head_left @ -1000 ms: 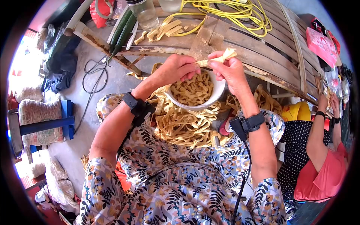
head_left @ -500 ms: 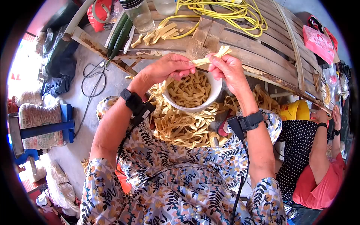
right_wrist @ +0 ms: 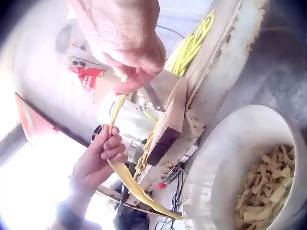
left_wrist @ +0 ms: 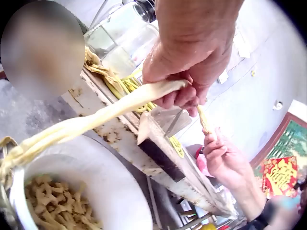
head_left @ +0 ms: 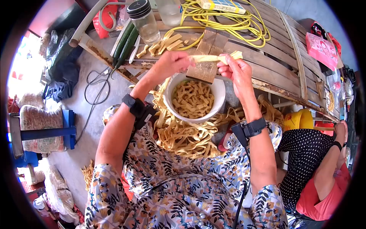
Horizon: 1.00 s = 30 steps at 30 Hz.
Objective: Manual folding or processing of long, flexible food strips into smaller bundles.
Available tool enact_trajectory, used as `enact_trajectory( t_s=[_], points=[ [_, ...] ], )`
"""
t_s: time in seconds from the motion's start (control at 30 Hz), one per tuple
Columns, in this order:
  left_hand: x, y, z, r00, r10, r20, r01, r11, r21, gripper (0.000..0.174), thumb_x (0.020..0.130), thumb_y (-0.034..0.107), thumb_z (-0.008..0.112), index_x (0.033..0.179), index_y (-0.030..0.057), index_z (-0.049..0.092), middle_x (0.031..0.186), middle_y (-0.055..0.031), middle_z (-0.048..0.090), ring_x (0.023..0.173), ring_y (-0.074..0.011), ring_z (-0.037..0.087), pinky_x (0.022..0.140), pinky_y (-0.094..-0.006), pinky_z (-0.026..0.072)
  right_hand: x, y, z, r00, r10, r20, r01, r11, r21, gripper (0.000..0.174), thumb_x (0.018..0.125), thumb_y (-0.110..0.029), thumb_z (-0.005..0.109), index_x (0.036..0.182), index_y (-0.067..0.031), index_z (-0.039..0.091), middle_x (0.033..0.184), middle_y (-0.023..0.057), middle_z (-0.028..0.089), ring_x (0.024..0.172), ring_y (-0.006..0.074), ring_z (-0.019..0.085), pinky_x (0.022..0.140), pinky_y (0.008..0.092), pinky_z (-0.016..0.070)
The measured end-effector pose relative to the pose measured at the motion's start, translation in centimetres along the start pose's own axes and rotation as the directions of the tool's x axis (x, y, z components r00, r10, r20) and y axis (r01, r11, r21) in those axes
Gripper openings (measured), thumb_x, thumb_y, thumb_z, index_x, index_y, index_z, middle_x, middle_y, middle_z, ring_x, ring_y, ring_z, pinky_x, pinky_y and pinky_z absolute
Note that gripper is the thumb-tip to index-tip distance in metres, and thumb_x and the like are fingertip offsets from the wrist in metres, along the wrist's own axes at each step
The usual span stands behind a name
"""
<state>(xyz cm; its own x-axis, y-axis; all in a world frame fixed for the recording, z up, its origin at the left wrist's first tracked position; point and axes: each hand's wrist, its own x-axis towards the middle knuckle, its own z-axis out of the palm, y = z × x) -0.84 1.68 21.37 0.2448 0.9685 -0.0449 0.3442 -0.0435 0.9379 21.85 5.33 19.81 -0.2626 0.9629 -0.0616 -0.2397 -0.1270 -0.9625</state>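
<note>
A long pale-yellow, plant-like strip (head_left: 206,58) stretches between both hands above the bench edge. My left hand (head_left: 171,65) grips it, fingers curled; in the left wrist view the strip's loose length (left_wrist: 96,117) trails down past the white bucket (left_wrist: 120,184). My right hand (head_left: 236,74) pinches the other end between thumb and fingers, a bunched tip sticking out beyond. Beneath them, a wooden block (head_left: 200,72) juts over the edge, with a flat metal blade (right_wrist: 152,98) standing at it. Short knotted-looking pieces (head_left: 192,99) lie in the bucket.
A heap of long strips (head_left: 187,139) lies around the bucket's near side. On the slatted bench (head_left: 282,61) are a coiled yellow hose (head_left: 228,26), lidded jar (head_left: 143,21), cucumbers (head_left: 126,44) and loose pieces (head_left: 166,45). Another person (head_left: 324,179) sits at right.
My left hand has drawn away leftward from the right hand, and more of the strip shows between them. The head view has shifted, showing more of the block and bucket.
</note>
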Motion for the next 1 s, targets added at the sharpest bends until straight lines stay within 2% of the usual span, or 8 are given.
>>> enact_trajectory(
  t_s=[0.1, 0.13, 0.23, 0.43, 0.53, 0.83, 0.93, 1.0],
  points=[
    [2.5, -0.4, -0.4, 0.991, 0.054, -0.120, -0.050, 0.998, 0.036, 0.024, 0.089, 0.022, 0.049, 0.084, 0.0030, 0.062, 0.062, 0.0058, 0.043, 0.059, -0.0032, 0.038, 0.052, -0.0187, 0.0316, 1.6, 0.3, 0.4, 0.998, -0.034, -0.055, 0.039, 0.995, 0.087, 0.026, 0.085, -0.020, 0.056, 0.095, 0.0032, 0.060, 0.078, 0.0117, 0.063, 0.062, 0.0102, 0.059, 0.057, 0.0192, 0.0489],
    [3.3, -0.7, -0.2, 0.988, 0.029, -0.154, -0.028, 1.000, 0.010, 0.025, 0.088, 0.023, 0.049, 0.080, 0.0032, 0.061, 0.059, 0.0061, 0.041, 0.056, -0.0031, 0.036, 0.049, -0.0196, 0.0288, 2.3, 0.7, 0.2, 0.997, -0.044, -0.066, 0.052, 0.991, 0.127, 0.026, 0.085, -0.020, 0.056, 0.096, 0.0036, 0.060, 0.079, 0.0117, 0.063, 0.063, 0.0101, 0.059, 0.058, 0.0194, 0.0488],
    [5.1, -1.4, 0.7, 0.954, 0.140, -0.265, -0.108, 0.985, 0.132, 0.026, 0.087, 0.025, 0.051, 0.076, 0.0037, 0.061, 0.056, 0.0066, 0.039, 0.053, -0.0031, 0.034, 0.047, -0.0200, 0.0269, 3.5, 1.6, -0.2, 0.989, -0.072, -0.129, 0.092, 0.983, 0.161, 0.026, 0.086, -0.020, 0.056, 0.095, 0.0038, 0.060, 0.078, 0.0113, 0.063, 0.062, 0.0102, 0.058, 0.057, 0.0195, 0.0487],
    [6.6, -2.0, 1.0, 0.956, 0.071, -0.284, -0.051, 0.996, 0.077, 0.025, 0.085, 0.027, 0.054, 0.075, 0.0052, 0.063, 0.055, 0.0068, 0.038, 0.052, -0.0030, 0.032, 0.046, -0.0198, 0.0254, 3.9, 1.7, -0.4, 0.984, -0.052, -0.171, 0.081, 0.982, 0.168, 0.024, 0.085, -0.019, 0.056, 0.093, 0.0030, 0.061, 0.078, 0.0109, 0.063, 0.062, 0.0101, 0.058, 0.057, 0.0196, 0.0486],
    [6.8, -2.1, 1.0, 0.954, 0.066, -0.293, -0.032, 0.992, 0.119, 0.024, 0.085, 0.026, 0.054, 0.075, 0.0054, 0.063, 0.055, 0.0068, 0.039, 0.052, -0.0029, 0.033, 0.046, -0.0195, 0.0253, 4.1, 1.9, -0.4, 0.980, -0.045, -0.192, 0.077, 0.984, 0.160, 0.024, 0.085, -0.020, 0.056, 0.092, 0.0031, 0.061, 0.077, 0.0111, 0.063, 0.061, 0.0100, 0.058, 0.056, 0.0196, 0.0486],
    [7.2, -2.7, 1.1, 0.946, 0.019, -0.322, -0.007, 0.999, 0.038, 0.021, 0.083, 0.023, 0.056, 0.076, 0.0057, 0.063, 0.056, 0.0062, 0.041, 0.051, -0.0028, 0.034, 0.046, -0.0184, 0.0267, 4.6, 2.4, -0.3, 0.982, -0.056, -0.182, 0.088, 0.981, 0.175, 0.025, 0.085, -0.020, 0.056, 0.092, 0.0035, 0.061, 0.077, 0.0116, 0.063, 0.060, 0.0103, 0.058, 0.056, 0.0196, 0.0488],
    [7.3, -2.9, 0.9, 0.945, 0.009, -0.326, 0.021, 0.996, 0.091, 0.020, 0.082, 0.023, 0.056, 0.076, 0.0054, 0.063, 0.056, 0.0058, 0.043, 0.052, -0.0037, 0.036, 0.047, -0.0191, 0.0285, 4.6, 2.4, -0.1, 0.980, -0.048, -0.193, 0.084, 0.980, 0.178, 0.024, 0.085, -0.019, 0.056, 0.088, 0.0039, 0.061, 0.075, 0.0111, 0.063, 0.058, 0.0104, 0.057, 0.053, 0.0197, 0.0477],
    [8.0, -4.6, 1.2, 0.937, 0.065, -0.342, -0.014, 0.989, 0.148, 0.018, 0.082, 0.021, 0.056, 0.076, 0.0053, 0.063, 0.056, 0.0052, 0.044, 0.053, -0.0045, 0.038, 0.048, -0.0198, 0.0302, 4.9, 3.2, -0.3, 0.977, -0.022, -0.214, 0.047, 0.993, 0.110, 0.023, 0.085, -0.019, 0.056, 0.084, 0.0041, 0.060, 0.072, 0.0105, 0.062, 0.056, 0.0103, 0.056, 0.051, 0.0199, 0.0465]
  ],
)
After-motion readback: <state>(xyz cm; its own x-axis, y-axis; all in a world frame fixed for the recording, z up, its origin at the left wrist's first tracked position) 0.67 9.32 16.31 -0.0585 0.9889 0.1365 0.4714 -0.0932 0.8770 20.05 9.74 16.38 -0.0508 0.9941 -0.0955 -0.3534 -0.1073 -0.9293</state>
